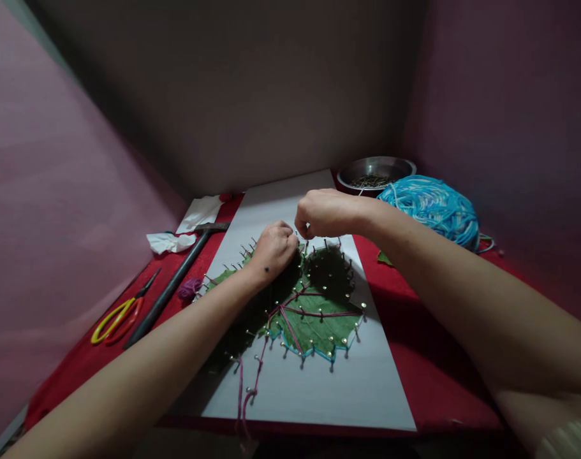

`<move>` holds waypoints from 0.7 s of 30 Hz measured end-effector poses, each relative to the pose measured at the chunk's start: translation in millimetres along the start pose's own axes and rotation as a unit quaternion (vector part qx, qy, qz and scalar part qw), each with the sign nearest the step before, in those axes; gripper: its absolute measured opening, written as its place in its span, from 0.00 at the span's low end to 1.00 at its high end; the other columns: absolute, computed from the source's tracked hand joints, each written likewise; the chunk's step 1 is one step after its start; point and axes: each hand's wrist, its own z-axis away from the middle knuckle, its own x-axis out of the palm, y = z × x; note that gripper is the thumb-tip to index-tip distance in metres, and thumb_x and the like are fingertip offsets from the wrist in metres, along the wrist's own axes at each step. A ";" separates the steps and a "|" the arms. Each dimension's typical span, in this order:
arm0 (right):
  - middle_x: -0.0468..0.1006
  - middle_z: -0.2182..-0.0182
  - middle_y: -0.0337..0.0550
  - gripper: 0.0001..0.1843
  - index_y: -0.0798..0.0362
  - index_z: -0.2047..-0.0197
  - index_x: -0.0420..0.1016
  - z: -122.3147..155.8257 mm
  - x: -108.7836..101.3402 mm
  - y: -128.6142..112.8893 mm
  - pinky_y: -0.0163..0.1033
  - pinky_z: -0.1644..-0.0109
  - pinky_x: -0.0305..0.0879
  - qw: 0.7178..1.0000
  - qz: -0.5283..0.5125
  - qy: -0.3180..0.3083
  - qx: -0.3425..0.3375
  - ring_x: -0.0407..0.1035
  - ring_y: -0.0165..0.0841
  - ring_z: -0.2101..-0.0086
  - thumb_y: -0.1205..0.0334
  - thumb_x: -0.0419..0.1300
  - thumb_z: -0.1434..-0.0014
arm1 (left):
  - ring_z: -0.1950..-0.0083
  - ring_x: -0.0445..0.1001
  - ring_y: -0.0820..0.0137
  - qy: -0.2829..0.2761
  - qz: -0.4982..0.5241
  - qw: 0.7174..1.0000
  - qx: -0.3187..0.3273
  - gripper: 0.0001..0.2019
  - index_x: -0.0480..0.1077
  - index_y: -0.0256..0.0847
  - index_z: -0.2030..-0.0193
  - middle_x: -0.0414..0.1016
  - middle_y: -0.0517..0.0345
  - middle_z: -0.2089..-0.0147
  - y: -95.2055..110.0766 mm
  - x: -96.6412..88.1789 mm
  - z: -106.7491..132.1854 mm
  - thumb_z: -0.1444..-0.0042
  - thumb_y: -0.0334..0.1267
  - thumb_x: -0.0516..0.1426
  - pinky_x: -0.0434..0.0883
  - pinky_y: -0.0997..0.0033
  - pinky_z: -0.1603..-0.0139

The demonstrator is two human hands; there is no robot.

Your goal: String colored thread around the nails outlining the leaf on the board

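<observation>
A large green leaf (338, 328) lies on a white board (357, 398), with nails (321, 313) standing along its outline and veins. Purple yarn (328, 313) runs along some veins and down past the stem. Blue yarn (319, 351) follows the nails on the lower right edge. My left hand (275, 247) rests closed over the upper middle of the leaf. Just right of it, my right hand (316, 213) hovers above the leaf's top edge, fingers pinched together. Whatever either hand holds is hidden or too fine to make out.
On the red cloth (400, 306) at left lie a hammer (175, 280), yellow-and-red-handled scissors (120, 319), a purple yarn ball (189, 290) and crumpled white paper (170, 242). At back right sit a metal bowl of nails (347, 180) and a big blue yarn skein (438, 207).
</observation>
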 end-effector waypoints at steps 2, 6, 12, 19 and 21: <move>0.76 0.75 0.45 0.11 0.50 0.70 0.81 -1.6 1.0 1.2 0.38 0.70 0.51 1.000 -0.002 0.016 -0.002 0.67 0.33 0.70 0.72 0.58 0.53 | 0.62 0.69 0.66 0.002 -0.007 1.000 -0.002 0.15 0.71 0.35 0.77 0.73 0.49 0.68 -2.9 0.7 -2.8 0.48 0.30 0.46 0.66 0.68 0.55; 0.76 0.69 0.47 0.12 0.52 0.67 0.80 -5.5 3.4 4.7 0.41 0.61 0.55 0.992 0.040 0.118 0.024 0.67 0.38 0.62 0.70 0.55 0.48 | 0.61 0.67 0.63 0.009 -0.025 1.000 -0.014 0.14 0.68 0.38 0.82 0.70 0.49 0.73 -11.9 1.0 -10.3 0.50 0.31 0.47 0.65 0.66 0.54; 0.70 0.54 0.51 0.14 0.57 0.60 0.78 -4.8 1.9 12.9 0.48 0.52 0.55 0.943 0.076 0.306 0.102 0.58 0.48 0.48 0.69 0.52 0.43 | 0.67 0.67 0.65 0.007 -0.031 0.997 -0.071 0.12 0.67 0.38 0.83 0.70 0.50 0.75 -25.6 0.4 -21.7 0.54 0.30 0.49 0.64 0.67 0.62; 0.77 0.75 0.44 0.11 0.56 0.66 0.82 -9.0 14.5 21.6 0.35 0.68 0.60 0.980 -0.161 0.053 0.109 0.68 0.30 0.72 0.70 0.60 0.53 | 0.74 0.65 0.67 -0.024 0.018 0.996 -0.090 0.12 0.64 0.38 0.88 0.64 0.53 0.83 -29.0 -3.3 -27.4 0.56 0.30 0.50 0.59 0.68 0.69; 0.78 0.75 0.44 0.11 0.56 0.65 0.82 -12.2 24.3 21.2 0.34 0.70 0.59 0.980 -0.162 0.039 0.113 0.68 0.29 0.72 0.68 0.61 0.53 | 0.74 0.66 0.67 -0.027 0.038 0.994 -0.095 0.12 0.63 0.38 0.89 0.64 0.53 0.83 -29.9 -4.2 -28.2 0.57 0.29 0.51 0.58 0.68 0.68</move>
